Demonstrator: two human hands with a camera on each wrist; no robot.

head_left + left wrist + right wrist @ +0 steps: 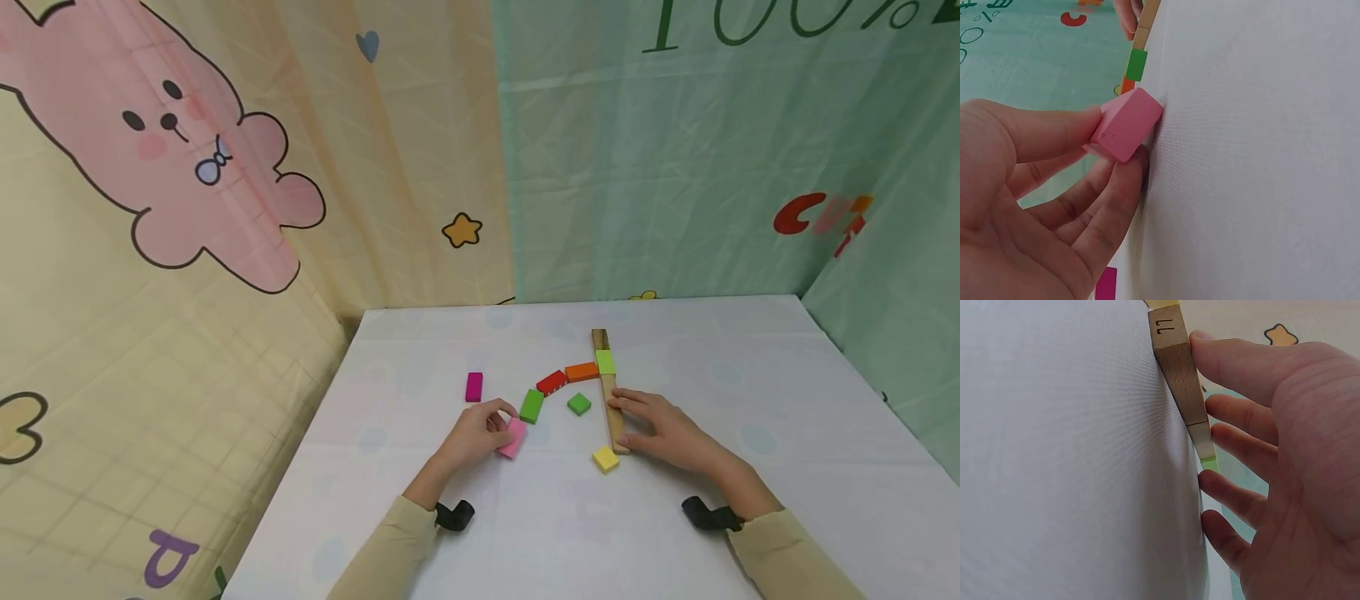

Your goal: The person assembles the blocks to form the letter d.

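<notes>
My left hand (476, 435) pinches a pink block (513, 439) between thumb and fingers, low over the table. In the left wrist view the pink block (1127, 125) is tilted, one edge close to the cloth. Just beyond it lies a green block (532, 406), followed by a red block (552, 383) and an orange block (581, 372) in a curved line. That line meets a straight row of wooden blocks (611, 408) with a light green block (605, 362) in it. Thumb and fingertips of my right hand (671, 429) touch the row's right side, fingers loosely extended.
Inside the curve lies a small green block (579, 404). A yellow block (605, 459) sits by the near end of the wooden row. A magenta block (474, 387) lies behind my left hand. The white-covered table (555, 542) backs onto printed curtains (637, 167).
</notes>
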